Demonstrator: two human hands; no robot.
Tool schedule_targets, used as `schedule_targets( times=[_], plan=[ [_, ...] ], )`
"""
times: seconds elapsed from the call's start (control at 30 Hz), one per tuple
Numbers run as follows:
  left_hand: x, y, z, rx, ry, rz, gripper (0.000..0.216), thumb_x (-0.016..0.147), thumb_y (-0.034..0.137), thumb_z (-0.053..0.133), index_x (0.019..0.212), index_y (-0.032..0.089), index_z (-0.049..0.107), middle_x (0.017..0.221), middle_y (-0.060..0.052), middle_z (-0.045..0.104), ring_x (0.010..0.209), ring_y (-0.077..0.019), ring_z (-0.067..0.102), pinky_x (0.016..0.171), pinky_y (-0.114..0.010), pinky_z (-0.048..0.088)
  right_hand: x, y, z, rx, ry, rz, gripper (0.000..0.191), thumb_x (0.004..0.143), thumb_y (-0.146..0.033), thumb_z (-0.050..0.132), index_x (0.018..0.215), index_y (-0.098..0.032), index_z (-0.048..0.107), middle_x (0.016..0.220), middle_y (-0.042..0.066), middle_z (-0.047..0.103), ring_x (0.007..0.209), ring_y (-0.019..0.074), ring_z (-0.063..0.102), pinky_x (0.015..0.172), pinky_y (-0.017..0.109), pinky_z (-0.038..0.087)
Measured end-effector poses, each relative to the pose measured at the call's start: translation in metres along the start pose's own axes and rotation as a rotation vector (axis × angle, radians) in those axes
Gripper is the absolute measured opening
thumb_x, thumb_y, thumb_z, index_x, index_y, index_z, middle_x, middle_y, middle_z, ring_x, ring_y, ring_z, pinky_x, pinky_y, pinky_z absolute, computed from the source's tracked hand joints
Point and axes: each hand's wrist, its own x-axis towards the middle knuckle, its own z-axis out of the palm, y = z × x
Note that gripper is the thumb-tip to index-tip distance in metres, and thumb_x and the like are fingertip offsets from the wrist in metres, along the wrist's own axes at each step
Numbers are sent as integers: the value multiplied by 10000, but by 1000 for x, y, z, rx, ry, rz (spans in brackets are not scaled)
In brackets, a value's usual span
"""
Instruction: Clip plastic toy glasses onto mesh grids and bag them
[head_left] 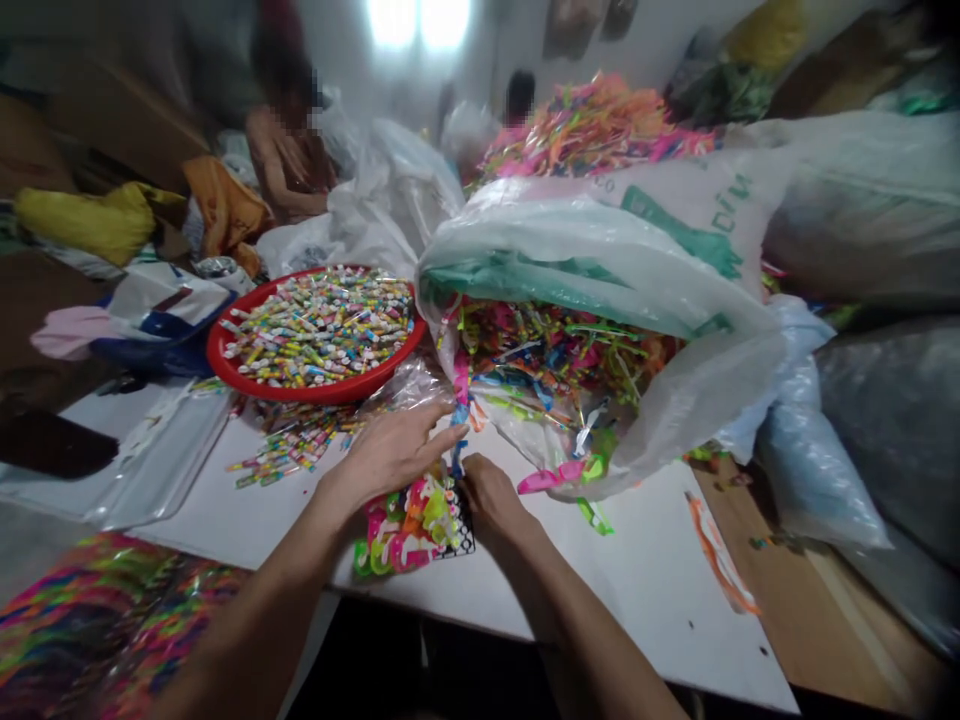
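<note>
On the white table (600, 590), the main risk is set by the big sack (487, 235): its mouth is slumped toward the hands, so tangled strips (540, 345) could be dragged out by one snag. Red basin (315, 391) is heaped with small sticks (322, 325); more could be spilled if the rim is bumped. Heap of plastic pieces (409, 525) is laid below the hands, close to the near edge; pieces could be knocked off by a sideways sweep. Blue strip (457, 450) could be lost if poorly gripped: left hand (394, 450) is held flat, thumb apart from fingers, right by it, contact unconfirmed. Right hand (491, 490) is curled, fingertips hidden; whether anything is clamped can't be told.

Room: dim, lit by bright lights (416, 22) at the back. Stuffed bags (862, 215) are piled at right, cartons (112, 115) stacked at left; a person (292, 175) is seen beyond the basin. Surface: clear plastic folder (172, 460) is placed at left, loose sticks (289, 450) are scattered under the basin, an orange-white strip (716, 550) is left near the right edge.
</note>
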Motion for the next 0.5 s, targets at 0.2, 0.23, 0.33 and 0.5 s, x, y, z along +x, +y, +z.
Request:
schedule_targets(
  times=[0.2, 0.23, 0.33, 0.5],
  plan=[
    [3, 0, -2, 31, -37, -33, 471, 939, 451, 269, 1195, 241, 604, 1126, -66, 682, 1038, -252, 628, 896, -349, 447, 18, 4, -22, -29, -184, -137, 191, 832, -124, 464, 973, -138, 592, 987, 89, 638, 874, 169, 569, 755, 251, 403],
    [2, 0, -3, 21, -34, -30, 456, 940, 435, 277, 1185, 244, 610, 1114, -61, 687, 1034, -242, 628, 899, -336, 444, 21, 11, -29, 30, -201, -166, 170, 831, -151, 490, 956, -144, 605, 960, 72, 648, 851, 159, 573, 742, 239, 401],
    [-1, 2, -5, 0, -20, -27, 439, 939, 415, 288, 1176, 243, 616, 1101, -58, 692, 1033, -228, 626, 906, -321, 438, 37, 28, -51, 54, -89, -53, 181, 858, -204, 483, 963, -138, 614, 899, 67, 660, 779, 154, 578, 696, 240, 396],
    [1, 9, -5, 18, -39, -55, 424, 937, 374, 286, 1157, 247, 625, 1092, -50, 696, 1013, -234, 635, 881, -347, 451, 95, 13, -59, -101, 197, 243, 289, 910, -248, 435, 1145, -112, 533, 1035, 151, 641, 862, 208, 609, 704, 279, 407]
  ],
)
